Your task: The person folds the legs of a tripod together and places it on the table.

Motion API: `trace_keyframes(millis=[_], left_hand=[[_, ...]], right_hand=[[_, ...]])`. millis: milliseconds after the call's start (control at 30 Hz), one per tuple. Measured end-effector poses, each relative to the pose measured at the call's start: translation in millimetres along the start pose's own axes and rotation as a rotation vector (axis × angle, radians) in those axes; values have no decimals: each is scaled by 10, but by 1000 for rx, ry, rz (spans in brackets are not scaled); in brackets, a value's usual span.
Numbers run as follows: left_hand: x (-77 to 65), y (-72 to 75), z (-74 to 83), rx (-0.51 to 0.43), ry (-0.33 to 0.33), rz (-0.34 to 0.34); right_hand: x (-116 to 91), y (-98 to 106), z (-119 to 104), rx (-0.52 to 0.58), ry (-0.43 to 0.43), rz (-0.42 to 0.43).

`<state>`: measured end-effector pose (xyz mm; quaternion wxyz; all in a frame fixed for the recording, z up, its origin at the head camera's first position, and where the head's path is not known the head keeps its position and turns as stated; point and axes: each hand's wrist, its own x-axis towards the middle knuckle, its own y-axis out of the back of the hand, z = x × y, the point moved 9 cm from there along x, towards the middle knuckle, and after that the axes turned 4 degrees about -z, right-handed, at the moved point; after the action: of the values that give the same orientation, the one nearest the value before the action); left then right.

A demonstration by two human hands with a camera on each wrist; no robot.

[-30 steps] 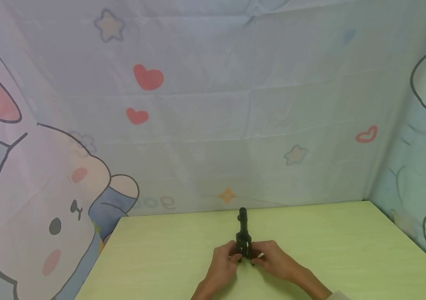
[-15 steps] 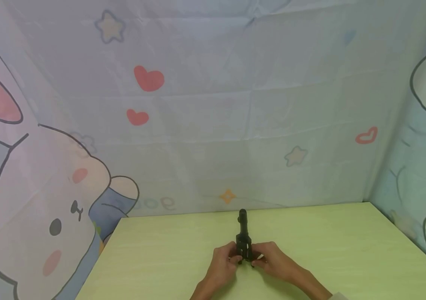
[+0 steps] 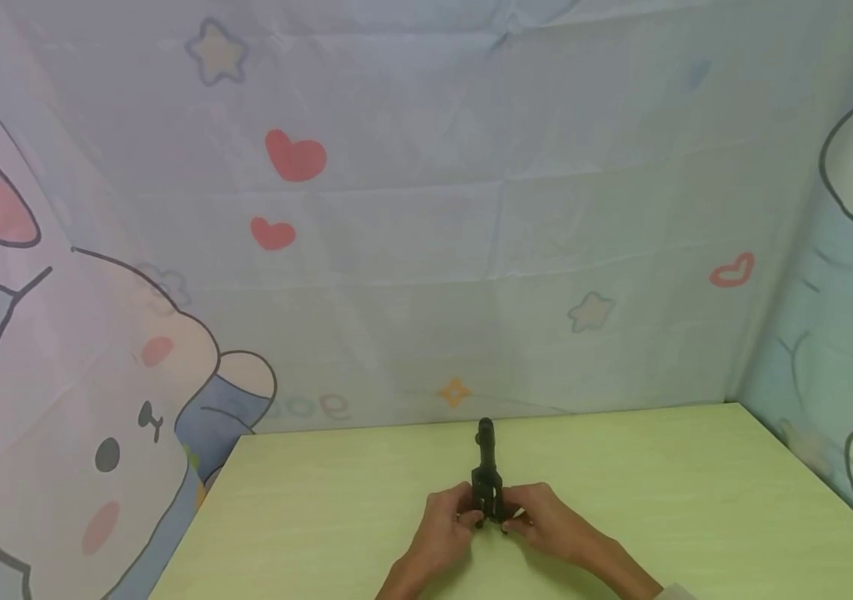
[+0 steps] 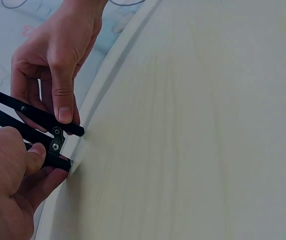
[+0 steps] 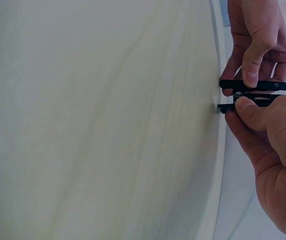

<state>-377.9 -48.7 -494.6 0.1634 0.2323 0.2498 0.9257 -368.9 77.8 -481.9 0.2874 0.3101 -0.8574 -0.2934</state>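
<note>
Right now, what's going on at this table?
A person's left hand and right hand each pinch the black tripod-like stand by one of its legs. Its narrow end points toward the printed backdrop. I can't tell whether the stand touches the table or is held above it.

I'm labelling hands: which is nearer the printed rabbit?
Left: the left hand grips the black tripod on the side toward the printed rabbit; the right hand grips the opposite side.

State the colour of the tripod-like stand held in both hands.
The tripod-like stand is black, clearest in the left wrist view.
</note>
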Motion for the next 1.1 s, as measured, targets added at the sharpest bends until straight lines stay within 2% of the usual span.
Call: trace_keyframes(millis=[467, 700, 900, 1100], left_hand=[[19, 13, 30, 15, -22, -19], [37, -4, 39, 11, -30, -30], [44, 3, 51, 13, -17, -38], [55, -5, 67, 53, -29, -53]], right_hand=[[6, 10, -62, -43, 48, -8], [1, 7, -27, -57, 43, 4], [3, 12, -46, -64, 86, 14], [8, 16, -38, -65, 82, 22]])
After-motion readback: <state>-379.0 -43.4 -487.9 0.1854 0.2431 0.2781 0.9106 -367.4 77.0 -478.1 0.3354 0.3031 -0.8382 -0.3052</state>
